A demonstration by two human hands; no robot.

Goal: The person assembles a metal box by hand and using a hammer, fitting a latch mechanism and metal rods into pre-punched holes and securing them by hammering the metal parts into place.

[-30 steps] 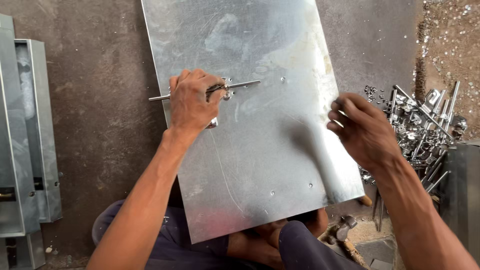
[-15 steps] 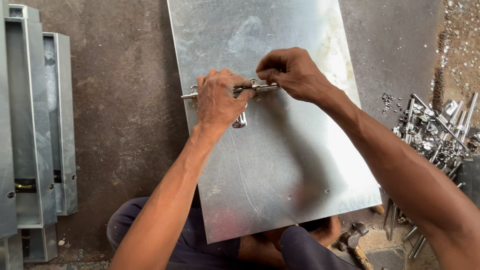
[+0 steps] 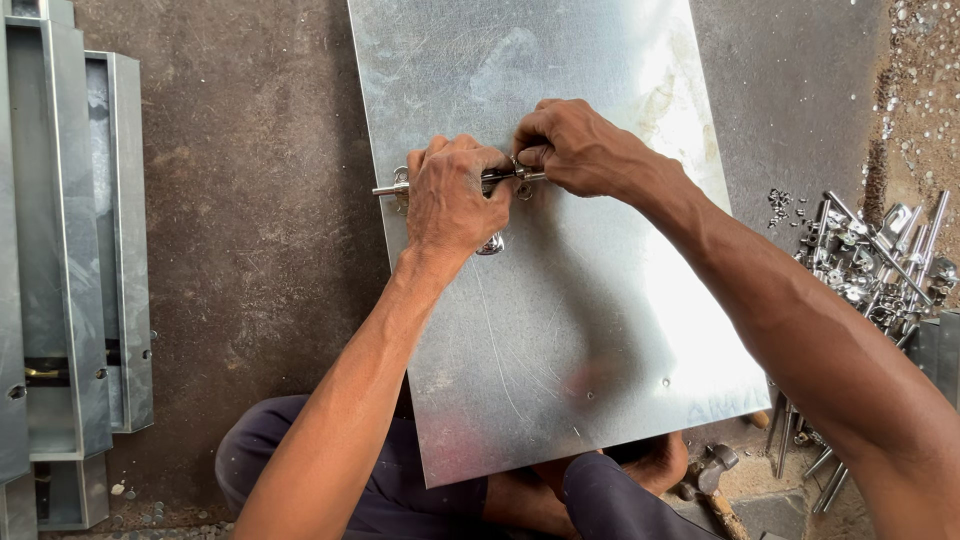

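Two hands, left hand [image 3: 455, 200] and right hand [image 3: 570, 145], grip one latch bolt [image 3: 500, 180].

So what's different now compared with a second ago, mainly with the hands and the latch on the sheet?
The right hand came over from the sheet's right edge to the right end of the metal latch bolt and pinches it there. The left hand kept pressing the bolt onto the metal sheet. The sheet, the pile of loose bolts and the steel channels lie as before.
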